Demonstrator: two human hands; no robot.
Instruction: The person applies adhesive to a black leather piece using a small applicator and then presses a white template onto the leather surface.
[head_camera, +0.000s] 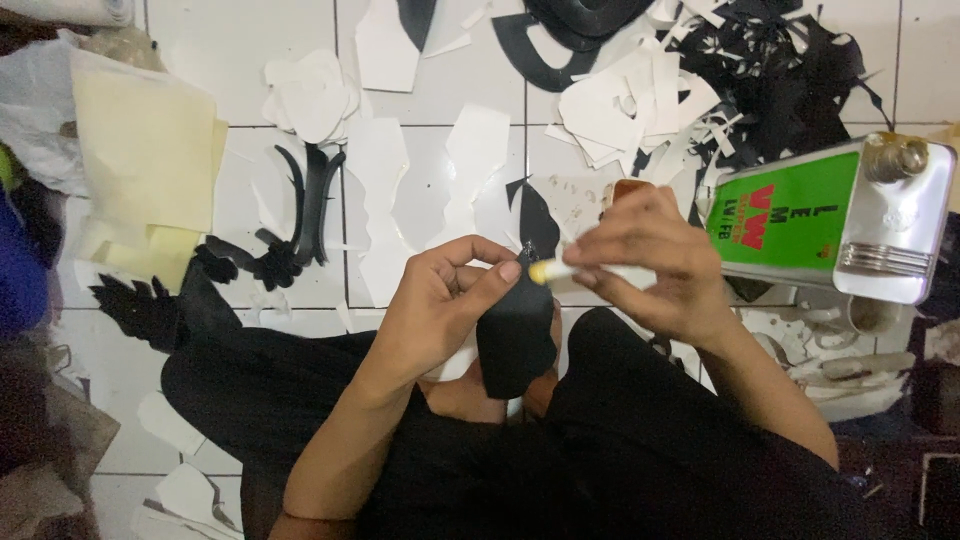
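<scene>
My left hand (440, 305) pinches the top of a black cut-out piece (515, 340), holding it upright over my lap. My right hand (650, 265) grips a white stick with a yellowish tip (545, 271), a glue applicator by its look. The tip touches the piece's upper edge, right by my left thumb. My legs in black trousers (620, 440) fill the lower part of the view.
A green and silver rectangular tin can (835, 215) lies on its side to the right. White (380, 200) and black cut shapes (310, 215) and scraps (770, 70) litter the white tiled floor. Cream sheets (145, 150) lie at left; a small cup (875, 315) sits at right.
</scene>
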